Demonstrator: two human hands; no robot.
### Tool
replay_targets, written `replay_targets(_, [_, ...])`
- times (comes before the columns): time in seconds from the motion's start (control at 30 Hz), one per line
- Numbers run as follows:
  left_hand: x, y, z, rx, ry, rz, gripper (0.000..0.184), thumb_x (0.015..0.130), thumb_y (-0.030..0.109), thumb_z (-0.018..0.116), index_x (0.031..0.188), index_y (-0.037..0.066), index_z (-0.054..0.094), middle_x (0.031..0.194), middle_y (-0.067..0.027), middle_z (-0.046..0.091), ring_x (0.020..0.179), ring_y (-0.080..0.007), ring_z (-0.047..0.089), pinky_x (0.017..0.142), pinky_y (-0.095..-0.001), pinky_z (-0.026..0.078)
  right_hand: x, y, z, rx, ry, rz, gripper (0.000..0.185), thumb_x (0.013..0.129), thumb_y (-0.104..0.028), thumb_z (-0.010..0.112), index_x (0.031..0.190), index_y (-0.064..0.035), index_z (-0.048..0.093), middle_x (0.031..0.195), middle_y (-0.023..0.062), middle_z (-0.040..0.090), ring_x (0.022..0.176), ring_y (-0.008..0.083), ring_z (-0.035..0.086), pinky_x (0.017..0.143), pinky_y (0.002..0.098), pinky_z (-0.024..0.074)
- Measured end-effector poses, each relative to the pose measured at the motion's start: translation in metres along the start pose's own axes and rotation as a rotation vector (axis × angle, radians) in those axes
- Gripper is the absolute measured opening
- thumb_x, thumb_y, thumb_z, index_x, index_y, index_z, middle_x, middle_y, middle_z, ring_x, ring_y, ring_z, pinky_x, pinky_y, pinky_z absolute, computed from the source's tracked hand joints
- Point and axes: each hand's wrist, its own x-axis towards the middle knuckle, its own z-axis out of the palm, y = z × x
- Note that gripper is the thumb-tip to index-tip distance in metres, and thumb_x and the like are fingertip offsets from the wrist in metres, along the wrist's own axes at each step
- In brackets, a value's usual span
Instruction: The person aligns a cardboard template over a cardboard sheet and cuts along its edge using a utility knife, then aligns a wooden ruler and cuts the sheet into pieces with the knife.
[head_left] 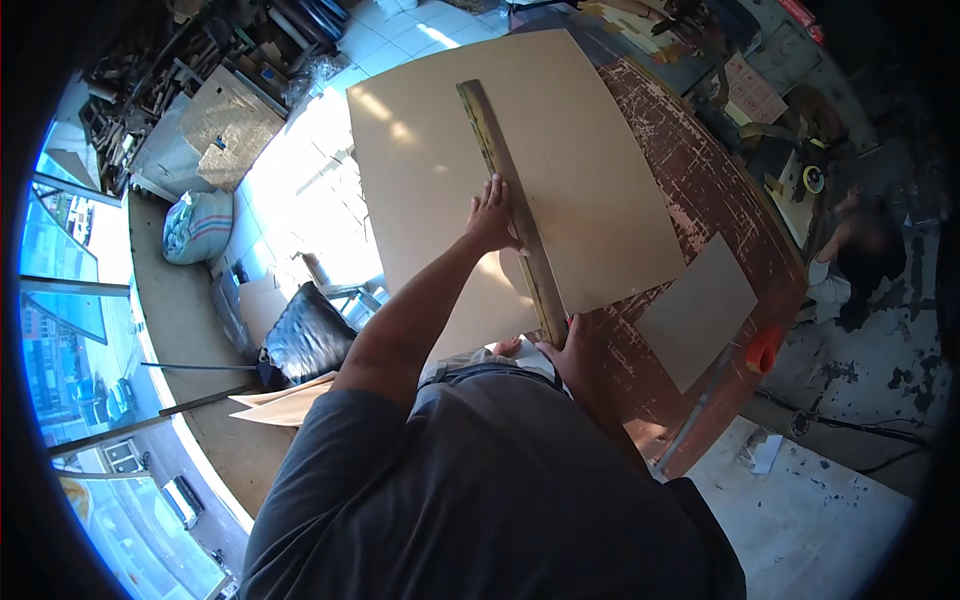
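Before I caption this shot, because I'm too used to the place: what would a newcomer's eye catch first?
Probably the big tan board in the centre, with a long, narrow strip lying along it under the left hand. Next, perhaps, the glaring sunlit floor left of the board, and the bright orange object at the red table's right edge.
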Motion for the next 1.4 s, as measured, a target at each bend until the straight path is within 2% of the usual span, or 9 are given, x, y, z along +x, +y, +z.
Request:
replay_targets(0.13, [-0.015,-0.049,0.009,-0.424,0.161,0.096,0.082,0.079,0.031,0.080,0.144,0.001,0.040,0.158,-0.0241,0.025,0.146,-0.0433,0.023,0.114,-0.0524,0.033,-0.002,-0.003,-0.005,-0.076,-0.012,0.067,0.089,0.068,-0.030,0.088,0.134,0.0031,0.040,0.123,0.0258,0.053,0.115,0.0420,0.053,0.097,0.0484,0.0440])
replay_targets(0.27, [-0.085,-0.083,-0.004,-0.242,0.902,-0.228,0.072,0.081,0.028,0.077,0.139,-0.001,0.045,0.141,-0.0275,0.048,0.129,-0.0470,0.047,0.109,-0.0458,0.039,0.002,-0.013,-0.024,0.035,-0.129,0.145,0.086,0.069,-0.027,0.087,0.134,0.0031,0.040,0.124,0.0260,0.053,0.117,0.0414,0.053,0.098,0.0482,0.0440])
replay_targets(0.33, [-0.113,-0.112,-0.003,-0.341,0.971,-0.491,0.073,0.082,0.031,0.078,0.135,-0.007,0.045,0.132,-0.0307,0.053,0.122,-0.0454,0.053,0.105,-0.0461,0.042,0.002,-0.029,-0.045,-0.029,-0.133,0.165,0.062,0.072,-0.018,0.083,0.121,0.0020,0.050,0.116,0.0230,0.057,0.110,0.0394,0.058,0.095,0.0459,0.0471])
replay_targets(0.4, [-0.129,-0.142,0.012,-0.391,0.846,-0.805,0.071,0.084,0.036,0.077,0.129,-0.011,0.047,0.123,-0.0316,0.058,0.113,-0.0413,0.059,0.099,-0.0453,0.046,-0.003,-0.019,-0.036,-0.015,-0.098,0.150,0.062,0.071,-0.018,0.083,0.120,0.0020,0.050,0.115,0.0228,0.058,0.110,0.0390,0.058,0.094,0.0456,0.0475])
replay_targets(0.43, [-0.139,-0.144,0.008,-0.615,0.701,-0.905,0.067,0.086,0.038,0.077,0.123,-0.011,0.052,0.113,-0.0267,0.064,0.100,-0.0320,0.065,0.088,-0.0408,0.052,-0.006,-0.011,-0.031,-0.009,-0.052,0.128,0.062,0.070,-0.018,0.083,0.119,0.0020,0.051,0.113,0.0226,0.058,0.109,0.0387,0.059,0.093,0.0453,0.0479])
replay_targets(0.53, [-0.163,-0.144,0.018,-0.967,0.509,-0.783,0.057,0.087,0.035,0.076,0.116,-0.009,0.056,0.104,-0.0202,0.066,0.089,-0.0232,0.065,0.077,-0.0360,0.054,-0.012,0.014,-0.017,0.139,-0.119,0.156,0.082,0.068,-0.019,0.083,0.133,0.0047,0.039,0.127,0.0278,0.051,0.117,0.0418,0.054,0.100,0.0460,0.0441])
replay_targets(0.6, [-0.166,-0.139,0.028,-0.964,0.585,-0.742,0.045,0.090,0.031,0.074,0.110,-0.007,0.057,0.099,-0.0161,0.066,0.086,-0.0191,0.063,0.072,-0.0337,0.053,-0.008,0.019,-0.017,0.145,-0.059,0.106,0.080,0.069,-0.018,0.083,0.132,0.0045,0.040,0.126,0.0278,0.051,0.116,0.0417,0.054,0.099,0.0460,0.0445])
replay_targets(0.97, [-0.195,-0.066,0.091,-1.384,0.488,-0.583,0.029,0.095,0.019,0.068,0.113,0.002,0.054,0.100,-0.0117,0.062,0.089,-0.0186,0.062,0.076,-0.0316,0.053,0.044,0.002,-0.032,-0.002,0.010,-0.018,0.060,0.067,-0.022,0.085,0.110,-0.0004,0.048,0.108,0.0204,0.052,0.103,0.0388,0.057,0.086,0.0466,0.0486])
replay_targets(1.4, [-0.234,-0.026,0.110,-1.485,0.421,-0.618,0.034,0.094,0.019,0.069,0.115,0.002,0.050,0.103,-0.0151,0.063,0.090,-0.0218,0.065,0.072,-0.0351,0.057,0.114,0.011,-0.038,-0.042,0.027,-0.009,0.055,0.070,-0.021,0.082,0.110,-0.0033,0.049,0.106,0.0189,0.058,0.093,0.0391,0.064,0.078,0.0478,0.0538])
